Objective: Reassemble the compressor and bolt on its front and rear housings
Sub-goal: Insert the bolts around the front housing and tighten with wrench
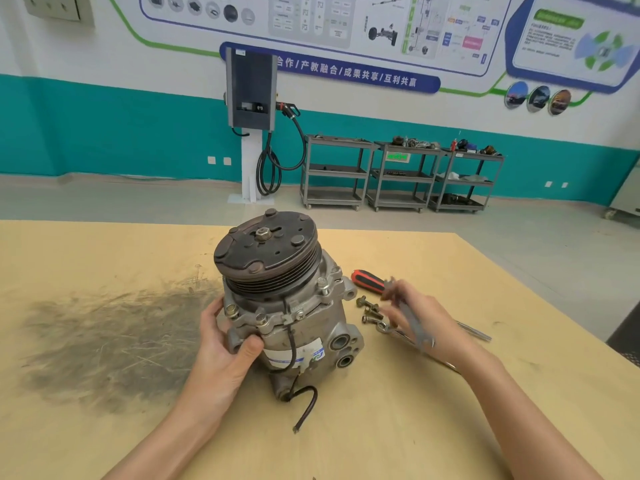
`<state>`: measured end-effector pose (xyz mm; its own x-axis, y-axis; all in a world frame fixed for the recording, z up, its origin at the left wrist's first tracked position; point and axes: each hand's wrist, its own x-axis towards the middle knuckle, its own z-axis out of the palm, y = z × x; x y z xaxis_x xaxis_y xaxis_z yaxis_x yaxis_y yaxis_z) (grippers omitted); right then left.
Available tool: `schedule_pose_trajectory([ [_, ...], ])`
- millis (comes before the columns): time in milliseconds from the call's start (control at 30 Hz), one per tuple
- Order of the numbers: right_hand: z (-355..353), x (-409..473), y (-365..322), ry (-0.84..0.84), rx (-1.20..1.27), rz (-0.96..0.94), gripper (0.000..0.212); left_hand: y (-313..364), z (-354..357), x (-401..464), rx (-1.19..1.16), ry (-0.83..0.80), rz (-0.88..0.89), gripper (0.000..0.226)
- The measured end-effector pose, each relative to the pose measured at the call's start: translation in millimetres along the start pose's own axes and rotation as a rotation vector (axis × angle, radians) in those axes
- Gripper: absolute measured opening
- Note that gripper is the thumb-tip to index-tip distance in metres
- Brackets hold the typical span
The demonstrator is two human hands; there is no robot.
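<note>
The left hand [221, 344] grips the compressor [284, 306] at its lower left flank: the thumb lies across the front of a mounting lug, while the fingers [212, 310] curl round the side and pass out of sight behind the housing. The right hand [420, 315] holds a flat wrench [414, 323]; its fingers are motion-blurred, so the exact grip cannot be resolved, and the wrench's upper end is smeared. The compressor stands upright on the desk [104, 271], near its centre, pulley [266, 252] uppermost. Its rear end rests against the desk and is hidden from view. Bolt heads show around the front housing flange; whether they are seated cannot be determined. A black wire [304, 407] hangs from the body and ends loose on the desk. Just right of the compressor lie loose bolts [370, 311]. A red-and-black screwdriver [369, 281] lies beyond them, its shaft largely concealed by the right hand. A dark smear [114, 341] marks the desk's left side.
</note>
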<state>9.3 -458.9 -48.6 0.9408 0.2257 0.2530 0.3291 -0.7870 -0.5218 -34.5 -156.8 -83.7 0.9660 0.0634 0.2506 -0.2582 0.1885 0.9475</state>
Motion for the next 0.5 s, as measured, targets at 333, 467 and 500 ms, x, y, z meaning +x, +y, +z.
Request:
schedule_pose_trajectory([
  [333,33,-11,-15,-0.070,-0.642,-0.517,0.020,10,18,-8,0.062,0.084,0.058,0.133],
  [467,42,-11,-20,-0.058,-0.695,-0.492,0.020,10,23,-7,0.034,0.117,0.081,0.115],
  [500,44,-10,-19,-0.073,-0.686,-0.482,0.022,15,25,-8,0.027,0.126,0.080,0.133],
])
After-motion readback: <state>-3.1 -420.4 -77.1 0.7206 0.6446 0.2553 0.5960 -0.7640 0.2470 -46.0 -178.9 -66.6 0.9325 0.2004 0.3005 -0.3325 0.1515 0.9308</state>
